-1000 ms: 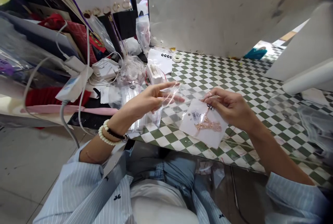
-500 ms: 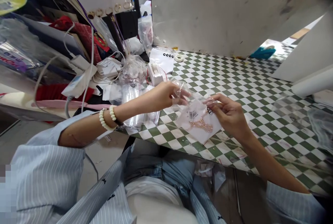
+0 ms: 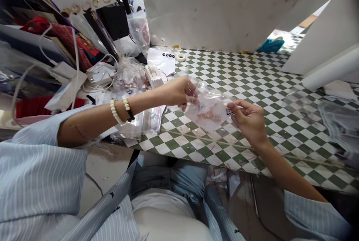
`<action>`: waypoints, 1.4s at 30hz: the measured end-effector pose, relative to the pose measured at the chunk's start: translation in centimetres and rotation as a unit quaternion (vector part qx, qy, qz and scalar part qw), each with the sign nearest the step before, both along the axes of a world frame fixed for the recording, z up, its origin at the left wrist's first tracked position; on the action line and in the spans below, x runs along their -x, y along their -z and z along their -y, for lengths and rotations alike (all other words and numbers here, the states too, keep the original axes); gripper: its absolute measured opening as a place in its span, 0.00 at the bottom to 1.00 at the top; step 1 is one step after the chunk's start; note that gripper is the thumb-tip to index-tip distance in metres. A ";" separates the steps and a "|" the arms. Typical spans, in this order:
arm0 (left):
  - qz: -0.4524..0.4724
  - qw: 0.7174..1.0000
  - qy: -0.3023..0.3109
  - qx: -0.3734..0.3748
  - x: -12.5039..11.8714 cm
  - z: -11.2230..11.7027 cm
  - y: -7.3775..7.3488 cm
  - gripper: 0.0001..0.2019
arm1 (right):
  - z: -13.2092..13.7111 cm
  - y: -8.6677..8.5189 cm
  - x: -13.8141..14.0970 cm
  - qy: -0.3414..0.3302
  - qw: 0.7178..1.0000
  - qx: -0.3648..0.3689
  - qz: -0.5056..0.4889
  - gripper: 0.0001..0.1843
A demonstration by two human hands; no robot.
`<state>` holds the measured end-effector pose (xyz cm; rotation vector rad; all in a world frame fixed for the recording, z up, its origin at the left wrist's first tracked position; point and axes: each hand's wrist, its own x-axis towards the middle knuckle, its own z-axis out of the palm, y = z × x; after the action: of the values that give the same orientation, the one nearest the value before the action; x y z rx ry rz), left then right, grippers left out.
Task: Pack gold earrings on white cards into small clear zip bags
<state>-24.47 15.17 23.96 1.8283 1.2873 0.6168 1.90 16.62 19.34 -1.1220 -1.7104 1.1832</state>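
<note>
My left hand [image 3: 182,93] pinches the upper left part of a clear plastic bag [image 3: 213,101] above the checkered tabletop. Inside the bag lies a white card [image 3: 207,116] carrying a rose-gold chain [image 3: 207,114]. My right hand [image 3: 248,119] holds the bag's right edge between thumb and fingers, beside a small black-and-white tag [image 3: 229,112]. Two beaded bracelets [image 3: 120,110] circle my left wrist, and striped shirt sleeves cover both forearms.
Under my left forearm lies a pile of clear bags [image 3: 137,123]. Beyond it stand a white stapler-like device [image 3: 153,76], a tape roll [image 3: 181,57], a bagged bundle [image 3: 127,73] and tangled white cables. A white board [image 3: 213,9] rises behind the green-and-white table [image 3: 252,80].
My left hand has gone from spread fingers to pinching the bag, and my left arm has stretched across the table. The whole scene has shifted slightly up and left in view.
</note>
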 end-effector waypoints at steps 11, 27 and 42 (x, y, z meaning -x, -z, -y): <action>0.008 0.980 -0.133 -0.146 3.3 -5.3 -5.4 0.07 | -3.7 2.7 -7.2 0.083 0.996 0.029 0.007 0.16; -0.190 0.973 -0.074 -0.104 1.2 1.3 -0.7 0.12 | -12.1 0.3 -12.7 0.134 0.830 -0.359 0.406 0.15; -0.227 0.863 -0.420 -0.164 10.8 14.2 8.0 0.11 | -1.5 -2.6 13.2 -0.348 0.838 -0.206 0.366 0.21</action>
<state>-35.30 0.98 15.91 1.6586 2.4795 0.9319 -11.30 18.09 21.97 -0.7103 -2.9754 0.6948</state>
